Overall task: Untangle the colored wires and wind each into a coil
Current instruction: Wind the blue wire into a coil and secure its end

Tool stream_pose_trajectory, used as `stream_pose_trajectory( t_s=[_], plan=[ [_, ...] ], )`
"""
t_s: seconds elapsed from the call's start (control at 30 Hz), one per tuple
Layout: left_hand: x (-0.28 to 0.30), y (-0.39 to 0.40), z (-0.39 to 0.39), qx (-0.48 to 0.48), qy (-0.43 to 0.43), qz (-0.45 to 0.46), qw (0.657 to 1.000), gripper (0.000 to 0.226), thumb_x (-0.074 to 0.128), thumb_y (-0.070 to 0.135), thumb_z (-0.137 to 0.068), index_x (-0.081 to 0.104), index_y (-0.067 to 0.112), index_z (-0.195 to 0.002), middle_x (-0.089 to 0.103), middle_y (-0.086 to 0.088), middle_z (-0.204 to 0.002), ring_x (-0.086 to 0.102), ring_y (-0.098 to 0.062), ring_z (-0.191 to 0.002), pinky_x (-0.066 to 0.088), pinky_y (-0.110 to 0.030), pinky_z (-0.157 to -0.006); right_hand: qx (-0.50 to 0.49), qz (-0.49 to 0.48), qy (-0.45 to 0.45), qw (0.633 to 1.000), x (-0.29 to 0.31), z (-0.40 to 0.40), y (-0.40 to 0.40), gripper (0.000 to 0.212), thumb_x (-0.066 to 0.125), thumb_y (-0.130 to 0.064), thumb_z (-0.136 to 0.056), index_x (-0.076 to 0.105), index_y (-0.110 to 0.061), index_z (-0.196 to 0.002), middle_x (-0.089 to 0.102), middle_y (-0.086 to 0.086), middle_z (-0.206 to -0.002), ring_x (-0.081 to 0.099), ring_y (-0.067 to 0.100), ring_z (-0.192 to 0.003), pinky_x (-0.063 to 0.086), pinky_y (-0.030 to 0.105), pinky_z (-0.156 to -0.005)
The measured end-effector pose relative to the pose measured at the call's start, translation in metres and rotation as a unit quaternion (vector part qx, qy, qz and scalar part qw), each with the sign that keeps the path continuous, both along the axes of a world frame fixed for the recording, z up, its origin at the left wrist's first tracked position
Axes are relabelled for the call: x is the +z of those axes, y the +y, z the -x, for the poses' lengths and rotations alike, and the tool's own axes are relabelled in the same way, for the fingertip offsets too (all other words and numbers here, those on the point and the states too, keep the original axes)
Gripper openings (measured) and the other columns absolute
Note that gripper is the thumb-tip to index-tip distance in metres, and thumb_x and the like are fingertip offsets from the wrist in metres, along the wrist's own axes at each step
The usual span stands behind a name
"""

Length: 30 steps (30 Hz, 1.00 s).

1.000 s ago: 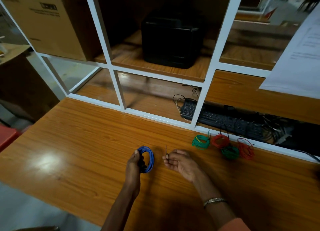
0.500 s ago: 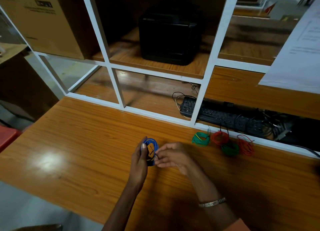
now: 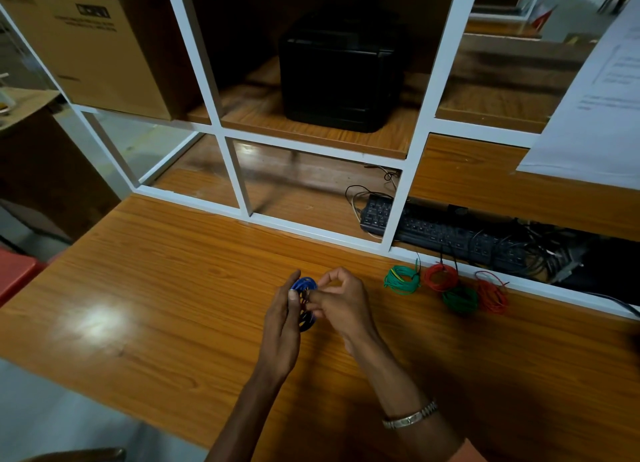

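My left hand [image 3: 282, 318] grips a blue wire coil [image 3: 304, 285] upright above the wooden table [image 3: 156, 288]. My right hand [image 3: 341, 302] is pressed against the coil's right side, its fingers pinching at the coil where a thin black tie was held a moment ago; the tie is hidden now. To the right lie finished coils: a green one [image 3: 401, 280], a red one [image 3: 440, 277], a darker green one [image 3: 460, 299] and a looser red one [image 3: 491, 295], some with black ties sticking up.
A white frame [image 3: 311, 231] with glass panes borders the table's far edge. Behind it are a black keyboard [image 3: 433, 229] with tangled cables, a black box [image 3: 343, 70] on a shelf and a cardboard box [image 3: 90, 42]. A paper sheet [image 3: 602, 98] hangs at right.
My right hand, which held a thin black tie apart from the coil, has moved left onto the blue coil. Both hands have come together around it.
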<state>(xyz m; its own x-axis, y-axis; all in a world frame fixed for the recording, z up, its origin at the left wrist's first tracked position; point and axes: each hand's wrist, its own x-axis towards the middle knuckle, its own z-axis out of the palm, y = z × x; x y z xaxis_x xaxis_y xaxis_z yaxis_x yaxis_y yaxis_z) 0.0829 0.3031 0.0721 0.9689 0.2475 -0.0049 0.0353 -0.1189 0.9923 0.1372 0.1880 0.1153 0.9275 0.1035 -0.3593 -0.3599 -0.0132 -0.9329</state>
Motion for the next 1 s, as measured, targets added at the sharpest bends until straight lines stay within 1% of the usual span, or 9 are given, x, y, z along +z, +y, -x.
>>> stream_pose_trajectory(
  t_s=[0.17, 0.27, 0.33, 0.47, 0.57, 0.67, 0.83, 0.93, 1.0],
  plan=[
    [0.009, 0.002, -0.003, -0.002, -0.022, 0.019, 1.0, 0.043, 0.037, 0.042, -0.108, 0.062, 0.028, -0.14, 0.066, 0.005, -0.124, 0.064, -0.015, -0.12, 0.054, -0.026, -0.096, -0.046, -0.119, 0.069, 0.989, 0.0, 0.004, 0.0, 0.029, 0.074, 0.003, -0.083, 0.059, -0.01, -0.103, 0.077, 0.018, -0.084, 0.07, 0.023, -0.073, 0.048, 0.027, -0.056],
    [0.01, 0.002, -0.006, -0.001, -0.021, 0.032, 0.999, 0.04, 0.039, 0.043, -0.108, 0.07, 0.025, -0.126, 0.064, 0.0, -0.112, 0.062, -0.013, -0.111, 0.05, -0.025, -0.093, -0.084, -0.202, 0.117, 0.969, 0.0, 0.008, 0.004, 0.032, 0.073, 0.006, -0.085, 0.059, -0.01, -0.109, 0.078, 0.017, -0.092, 0.073, 0.021, -0.079, 0.052, 0.024, -0.058],
    [0.008, 0.004, -0.009, 0.016, -0.007, 0.047, 0.999, 0.042, 0.041, 0.045, -0.106, 0.072, 0.019, -0.119, 0.057, -0.011, -0.112, 0.056, -0.01, -0.108, 0.047, -0.024, -0.093, -0.098, -0.234, 0.143, 0.957, -0.001, 0.008, 0.006, 0.035, 0.074, 0.006, -0.084, 0.06, -0.009, -0.113, 0.078, 0.017, -0.098, 0.075, 0.021, -0.083, 0.054, 0.025, -0.06],
    [0.002, 0.004, -0.007, 0.0, 0.007, 0.066, 0.998, 0.037, 0.042, 0.036, -0.111, 0.068, 0.02, -0.131, 0.062, -0.009, -0.125, 0.06, -0.01, -0.119, 0.05, -0.019, -0.096, -0.105, -0.228, 0.165, 0.954, -0.004, 0.007, 0.007, 0.034, 0.072, 0.008, -0.086, 0.065, -0.008, -0.116, 0.079, 0.015, -0.097, 0.076, 0.02, -0.084, 0.056, 0.025, -0.061],
    [-0.001, 0.002, -0.003, -0.004, 0.011, 0.079, 0.997, 0.039, 0.041, 0.038, -0.111, 0.065, 0.021, -0.137, 0.068, -0.005, -0.131, 0.064, -0.017, -0.125, 0.052, -0.027, -0.101, -0.105, -0.209, 0.173, 0.957, -0.006, 0.008, 0.007, 0.031, 0.069, 0.009, -0.087, 0.066, -0.008, -0.112, 0.079, 0.013, -0.091, 0.075, 0.018, -0.078, 0.056, 0.023, -0.059],
    [-0.004, 0.002, -0.002, 0.0, -0.006, 0.03, 1.0, 0.041, 0.04, 0.039, -0.109, 0.064, 0.025, -0.139, 0.063, 0.002, -0.134, 0.06, -0.014, -0.128, 0.049, -0.033, -0.106, -0.106, -0.211, 0.178, 0.955, -0.007, 0.008, 0.008, 0.033, 0.068, 0.01, -0.088, 0.066, -0.009, -0.115, 0.078, 0.015, -0.095, 0.071, 0.02, -0.083, 0.055, 0.023, -0.059],
    [0.004, 0.002, -0.004, 0.005, -0.022, 0.023, 0.999, 0.037, 0.038, 0.02, -0.112, 0.063, 0.015, -0.139, 0.04, 0.003, -0.137, 0.057, 0.007, -0.118, 0.055, -0.017, -0.088, -0.105, -0.281, 0.201, 0.933, -0.003, 0.008, 0.01, 0.042, 0.071, 0.007, -0.088, 0.062, -0.013, -0.125, 0.074, 0.019, -0.112, 0.068, 0.021, -0.089, 0.055, 0.024, -0.06],
    [0.002, 0.003, -0.006, 0.009, -0.029, 0.02, 0.999, 0.037, 0.039, 0.019, -0.112, 0.062, 0.013, -0.139, 0.04, 0.0, -0.137, 0.058, 0.005, -0.118, 0.055, -0.016, -0.087, -0.105, -0.325, 0.208, 0.917, -0.002, 0.008, 0.01, 0.047, 0.077, 0.0, -0.086, 0.062, -0.01, -0.13, 0.072, 0.022, -0.12, 0.066, 0.024, -0.099, 0.058, 0.025, -0.063],
    [0.001, 0.004, -0.006, 0.008, -0.038, 0.018, 0.999, 0.037, 0.038, 0.016, -0.112, 0.062, 0.012, -0.14, 0.04, -0.003, -0.135, 0.055, 0.008, -0.118, 0.054, -0.014, -0.088, -0.107, -0.334, 0.215, 0.912, 0.0, 0.009, 0.01, 0.044, 0.081, -0.008, -0.084, 0.068, -0.004, -0.125, 0.073, 0.021, -0.12, 0.068, 0.022, -0.099, 0.058, 0.023, -0.064]
  ],
)
